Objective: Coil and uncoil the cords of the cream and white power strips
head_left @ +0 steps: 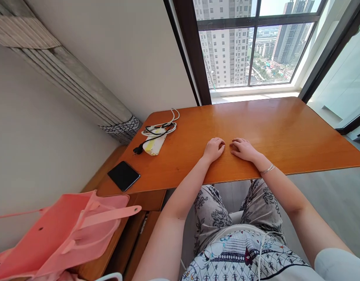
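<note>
Both hands rest on the orange-brown wooden table (264, 125), near its front edge. My left hand (215, 149) lies with its fingers loosely curved and a little apart, holding nothing. Just to its right, separated by a small gap, my right hand (242, 148) rests with fingers spread and nothing in them. A bracelet (268, 169) circles the right wrist. On the table's left part sits a white power strip (155, 145) with white and black cables. A black tablet or phone (123, 176) lies flat at the left front corner.
A pink bag (65, 234) stands at the lower left, beside wooden furniture (141, 242). Behind the table are a window (256, 50) and a grey curtain (80, 86) along the wall. My legs are under the table's front edge.
</note>
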### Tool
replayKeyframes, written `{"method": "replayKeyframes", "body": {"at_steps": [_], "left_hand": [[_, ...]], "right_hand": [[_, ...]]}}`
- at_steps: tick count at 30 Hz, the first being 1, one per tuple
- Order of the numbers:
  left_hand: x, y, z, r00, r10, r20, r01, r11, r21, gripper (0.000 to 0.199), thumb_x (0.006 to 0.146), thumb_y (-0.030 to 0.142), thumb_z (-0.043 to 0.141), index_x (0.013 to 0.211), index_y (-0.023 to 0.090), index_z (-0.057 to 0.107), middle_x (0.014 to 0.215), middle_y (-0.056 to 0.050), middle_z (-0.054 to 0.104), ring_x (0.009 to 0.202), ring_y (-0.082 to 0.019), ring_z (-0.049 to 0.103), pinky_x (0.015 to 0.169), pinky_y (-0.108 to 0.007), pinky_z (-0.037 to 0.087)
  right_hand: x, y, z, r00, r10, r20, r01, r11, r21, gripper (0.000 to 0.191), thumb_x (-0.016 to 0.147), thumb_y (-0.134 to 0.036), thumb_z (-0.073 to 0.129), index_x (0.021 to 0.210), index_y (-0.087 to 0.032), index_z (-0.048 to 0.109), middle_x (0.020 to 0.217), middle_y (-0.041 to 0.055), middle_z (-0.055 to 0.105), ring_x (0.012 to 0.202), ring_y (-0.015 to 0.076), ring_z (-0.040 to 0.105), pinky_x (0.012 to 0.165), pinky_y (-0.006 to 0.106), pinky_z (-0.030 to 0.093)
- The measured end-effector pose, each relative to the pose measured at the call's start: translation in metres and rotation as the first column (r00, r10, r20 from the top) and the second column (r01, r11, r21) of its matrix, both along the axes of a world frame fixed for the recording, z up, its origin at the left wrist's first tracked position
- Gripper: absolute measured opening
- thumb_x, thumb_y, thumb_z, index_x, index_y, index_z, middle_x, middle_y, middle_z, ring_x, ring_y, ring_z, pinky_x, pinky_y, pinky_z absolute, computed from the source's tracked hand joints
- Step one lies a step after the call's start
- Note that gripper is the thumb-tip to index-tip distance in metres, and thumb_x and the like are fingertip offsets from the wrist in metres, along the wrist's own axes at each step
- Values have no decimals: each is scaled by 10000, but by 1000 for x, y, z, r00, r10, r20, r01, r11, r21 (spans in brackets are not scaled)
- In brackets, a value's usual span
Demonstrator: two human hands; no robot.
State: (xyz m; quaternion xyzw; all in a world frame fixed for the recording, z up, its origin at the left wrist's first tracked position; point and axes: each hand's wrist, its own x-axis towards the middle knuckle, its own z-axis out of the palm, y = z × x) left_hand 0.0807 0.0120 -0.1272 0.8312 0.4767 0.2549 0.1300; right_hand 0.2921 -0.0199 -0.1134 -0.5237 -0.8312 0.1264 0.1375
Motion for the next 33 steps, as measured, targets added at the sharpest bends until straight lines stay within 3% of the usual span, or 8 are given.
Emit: {"method": "replayKeyframes", "body": {"at_steps": [33], "left_hand": [[-2, -2, 0, 1000, -9, 18, 10, 1000, -19, 132, 922, 225, 579, 966, 215, 703, 1159, -89, 732, 1144, -261, 647, 1083, -443, 494]], "right_hand": [[-1, -2, -2, 1000, -10, -1, 10, 1000, 13, 391, 965, -349, 633, 1330, -212, 673, 1479, 151, 585, 1411, 317, 517, 1191, 521, 390]]}}
